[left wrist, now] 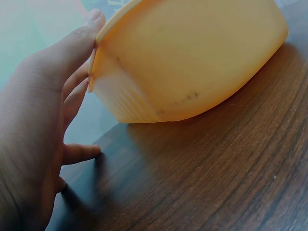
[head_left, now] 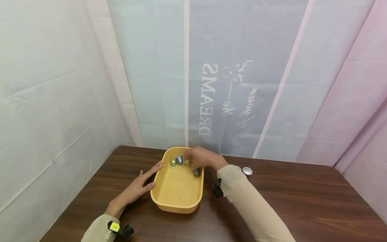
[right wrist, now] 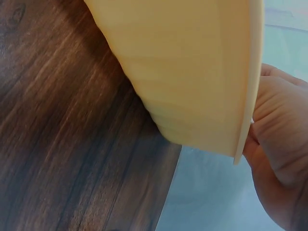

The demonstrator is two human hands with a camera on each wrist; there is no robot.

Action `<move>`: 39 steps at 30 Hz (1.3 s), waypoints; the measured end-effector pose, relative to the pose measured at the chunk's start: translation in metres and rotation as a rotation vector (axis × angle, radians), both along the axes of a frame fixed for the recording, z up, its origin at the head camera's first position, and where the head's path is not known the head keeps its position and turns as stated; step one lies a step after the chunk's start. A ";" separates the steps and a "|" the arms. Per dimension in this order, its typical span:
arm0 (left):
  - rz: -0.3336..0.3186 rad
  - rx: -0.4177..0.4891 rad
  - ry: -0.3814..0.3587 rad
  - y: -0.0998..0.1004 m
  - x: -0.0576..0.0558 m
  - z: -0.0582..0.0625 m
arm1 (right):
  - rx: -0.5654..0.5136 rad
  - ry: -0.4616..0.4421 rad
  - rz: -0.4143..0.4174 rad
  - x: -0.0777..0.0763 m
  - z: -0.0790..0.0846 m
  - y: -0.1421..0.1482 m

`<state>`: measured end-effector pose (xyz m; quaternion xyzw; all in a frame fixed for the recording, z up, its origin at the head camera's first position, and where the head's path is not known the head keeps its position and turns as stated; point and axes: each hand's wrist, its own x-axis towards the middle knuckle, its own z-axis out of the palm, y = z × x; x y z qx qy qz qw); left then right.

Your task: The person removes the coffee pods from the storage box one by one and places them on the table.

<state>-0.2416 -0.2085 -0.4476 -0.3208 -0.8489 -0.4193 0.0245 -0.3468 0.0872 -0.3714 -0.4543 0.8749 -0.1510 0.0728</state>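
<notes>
A yellow plastic tub [head_left: 178, 205] stands on the table with several coffee capsules in its far half. Among them are a green-gold capsule [head_left: 173, 163], a blue capsule [head_left: 179, 160] and a dark grey capsule [head_left: 197, 172]. My right hand [head_left: 202, 158] reaches over the tub's far right rim, its fingers curled around a pale green capsule [head_left: 186, 162] that they largely hide. On the opposite side, my left hand [head_left: 137, 188] has its fingers spread, with the thumb and fingertips resting on the tub's left rim. In the left wrist view, the lower fingers stretch beneath that rim.
Right of the tub, beside the right sleeve, a silver-lidded capsule [head_left: 247, 171] lies on the dark wooden table [head_left: 287, 201]. Another silver disc [head_left: 238, 167] is partly hidden by the sleeve. A printed cloth backdrop [head_left: 163, 84] hangs along the table's far edge.
</notes>
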 end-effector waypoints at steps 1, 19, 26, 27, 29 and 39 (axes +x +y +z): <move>0.001 -0.002 0.000 0.000 0.000 0.000 | 0.001 -0.008 0.000 0.001 0.001 0.000; -0.001 0.004 0.004 0.001 0.003 0.003 | -0.021 -0.124 -0.006 0.005 -0.007 -0.012; -0.004 0.007 0.003 0.002 0.004 0.005 | -0.012 -0.038 0.004 0.003 -0.011 -0.015; -0.003 0.006 0.003 0.002 0.004 0.005 | -0.012 -0.032 0.001 0.003 -0.011 -0.015; -0.003 0.005 0.004 0.002 0.004 0.005 | -0.006 -0.020 -0.004 0.004 -0.011 -0.016; -0.005 0.009 0.012 0.002 0.002 0.004 | 0.061 -0.004 -0.007 0.002 -0.015 -0.023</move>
